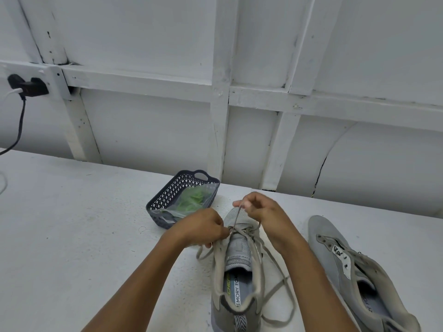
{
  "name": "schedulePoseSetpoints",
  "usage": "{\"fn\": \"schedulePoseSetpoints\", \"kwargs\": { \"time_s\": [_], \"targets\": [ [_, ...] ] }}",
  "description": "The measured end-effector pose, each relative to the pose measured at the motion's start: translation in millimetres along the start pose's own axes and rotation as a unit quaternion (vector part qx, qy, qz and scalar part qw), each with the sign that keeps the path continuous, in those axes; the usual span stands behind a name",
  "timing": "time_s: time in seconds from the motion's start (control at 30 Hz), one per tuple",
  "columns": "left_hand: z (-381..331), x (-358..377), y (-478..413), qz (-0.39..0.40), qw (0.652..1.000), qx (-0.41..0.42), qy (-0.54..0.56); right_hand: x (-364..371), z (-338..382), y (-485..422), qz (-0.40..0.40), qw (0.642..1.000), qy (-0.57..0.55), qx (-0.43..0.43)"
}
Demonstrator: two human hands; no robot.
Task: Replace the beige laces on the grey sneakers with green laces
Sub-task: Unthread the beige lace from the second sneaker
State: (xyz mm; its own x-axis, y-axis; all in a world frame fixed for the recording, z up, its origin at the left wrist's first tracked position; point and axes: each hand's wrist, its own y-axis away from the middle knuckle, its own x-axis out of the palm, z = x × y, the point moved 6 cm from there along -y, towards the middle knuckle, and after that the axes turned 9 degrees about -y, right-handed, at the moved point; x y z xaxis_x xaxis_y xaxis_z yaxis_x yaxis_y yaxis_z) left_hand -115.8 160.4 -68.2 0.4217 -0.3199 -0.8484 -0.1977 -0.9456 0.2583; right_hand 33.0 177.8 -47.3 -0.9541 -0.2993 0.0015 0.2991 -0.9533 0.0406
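A grey sneaker (pixel 236 279) stands in front of me, toe pointing away, with a loose beige lace (pixel 271 267) trailing off its right side. My left hand (pixel 203 226) pinches the lace at the lowest eyelets near the toe. My right hand (pixel 260 207) is raised above the toe and pinches a taut strand of the same lace. A second grey sneaker (pixel 352 267) lies to the right with no lace in its eyelets. Green laces (pixel 191 200) sit in a clear bag inside a dark basket (pixel 165 195).
The white table (pixel 84 224) meets a white panelled wall at the back. A black plug with cables (pixel 26 86) hangs on the wall at the far left.
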Motion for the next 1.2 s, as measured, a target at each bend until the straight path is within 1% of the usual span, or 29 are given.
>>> {"fn": "schedulePoseSetpoints", "kwargs": {
  "time_s": [0.07, 0.1, 0.13, 0.17, 0.2, 0.23, 0.27, 0.33, 0.37, 0.4, 0.47, 0.5, 0.53, 0.57, 0.6, 0.63, 0.67, 0.7, 0.73, 0.77, 0.8, 0.87, 0.9, 0.93, 1.0, 1.03, 1.1, 1.2],
  "targets": [
    [0, 0, 0, -0.001, 1.000, -0.003, 0.000, -2, 7, 0, -0.008, 0.997, -0.075, -0.006],
    [0, 1, 0, 0.000, 1.000, -0.003, 0.001, -3, 8, -1, -0.015, 0.996, -0.093, -0.003],
    [0, 1, 0, 0.002, 1.000, -0.004, 0.002, -3, 9, 0, -0.019, 0.996, -0.092, 0.004],
    [0, 2, 0, 0.005, 1.000, -0.006, 0.004, -3, 8, -1, -0.024, 0.998, -0.063, 0.014],
    [0, 2, 0, 0.008, 1.000, -0.008, 0.006, -2, 7, 0, -0.025, 0.999, -0.004, 0.021],
    [0, 2, 0, 0.010, 1.000, -0.010, 0.005, -1, 7, 0, -0.019, 0.996, 0.082, 0.021],
    [0, 3, 0, 0.010, 1.000, -0.010, 0.002, 2, 6, -1, -0.007, 0.983, 0.184, 0.017],
    [-2, 2, 0, 0.009, 1.000, -0.009, -0.006, 10, -2, -3, 0.039, 0.927, 0.372, 0.028],
    [-2, 2, 1, 0.010, 1.000, -0.009, -0.007, 13, -8, -3, 0.059, 0.902, 0.427, 0.042],
    [-2, 2, 1, 0.010, 1.000, -0.010, -0.007, 14, -12, -4, 0.068, 0.889, 0.449, 0.053],
    [-2, 2, 2, 0.011, 1.000, -0.010, -0.003, 13, -14, -4, 0.059, 0.893, 0.442, 0.058],
    [-2, 1, 3, 0.011, 1.000, -0.012, 0.001, 11, -13, -5, 0.050, 0.906, 0.416, 0.055],
    [-1, 1, 3, 0.011, 1.000, -0.013, 0.004, 10, -11, -5, 0.035, 0.929, 0.364, 0.048],
    [-1, 1, 3, 0.009, 1.000, -0.014, 0.004, 7, -7, -4, 0.016, 0.957, 0.286, 0.040],
    [-1, 0, 3, 0.008, 1.000, -0.014, 0.003, 4, -2, -4, -0.004, 0.981, 0.191, 0.032],
    [-1, 0, 3, 0.007, 1.000, -0.015, 0.003, 1, 2, -4, -0.018, 0.995, 0.097, 0.031],
    [-1, 0, 3, 0.008, 1.000, -0.015, 0.003, -2, 6, -4, -0.024, 0.999, 0.018, 0.034],
    [-1, 0, 4, 0.009, 1.000, -0.015, 0.002, -4, 9, -4, -0.029, 0.998, -0.036, 0.036],
    [-1, 0, 4, 0.009, 1.000, -0.016, 0.001, -7, 10, -4, -0.040, 0.997, -0.060, 0.034],
    [-2, 0, 3, 0.011, 1.000, -0.016, -0.001, -12, 10, -4, -0.058, 0.997, -0.047, 0.028],
    [-2, 0, 3, 0.013, 1.000, -0.016, -0.001, -17, 10, -4, -0.082, 0.996, -0.004, 0.018],
    [-4, 1, 3, 0.015, 1.000, -0.015, -0.003, -26, 8, -3, -0.115, 0.986, 0.116, -0.012],
    [-4, 1, 3, 0.015, 1.000, -0.015, -0.004, -26, 8, -2, -0.106, 0.980, 0.167, -0.022],
    [-4, 0, 3, 0.015, 1.000, -0.015, -0.005, -23, 6, -1, -0.076, 0.974, 0.214, -0.015],
    [-5, 0, 3, 0.015, 1.000, -0.015, -0.006, -11, -4, 1, 0.006, 0.950, 0.312, 0.033],
    [-5, 1, 3, 0.016, 1.000, -0.015, -0.006, -7, -9, 3, 0.030, 0.937, 0.343, 0.057],
    [-6, 1, 3, 0.017, 1.000, -0.014, -0.007, -4, -11, 3, 0.035, 0.929, 0.360, 0.075],
    [-5, 1, 2, 0.015, 1.000, -0.016, -0.003, -5, -12, 0, 0.042, 0.939, 0.333, 0.077]
  ]
}}
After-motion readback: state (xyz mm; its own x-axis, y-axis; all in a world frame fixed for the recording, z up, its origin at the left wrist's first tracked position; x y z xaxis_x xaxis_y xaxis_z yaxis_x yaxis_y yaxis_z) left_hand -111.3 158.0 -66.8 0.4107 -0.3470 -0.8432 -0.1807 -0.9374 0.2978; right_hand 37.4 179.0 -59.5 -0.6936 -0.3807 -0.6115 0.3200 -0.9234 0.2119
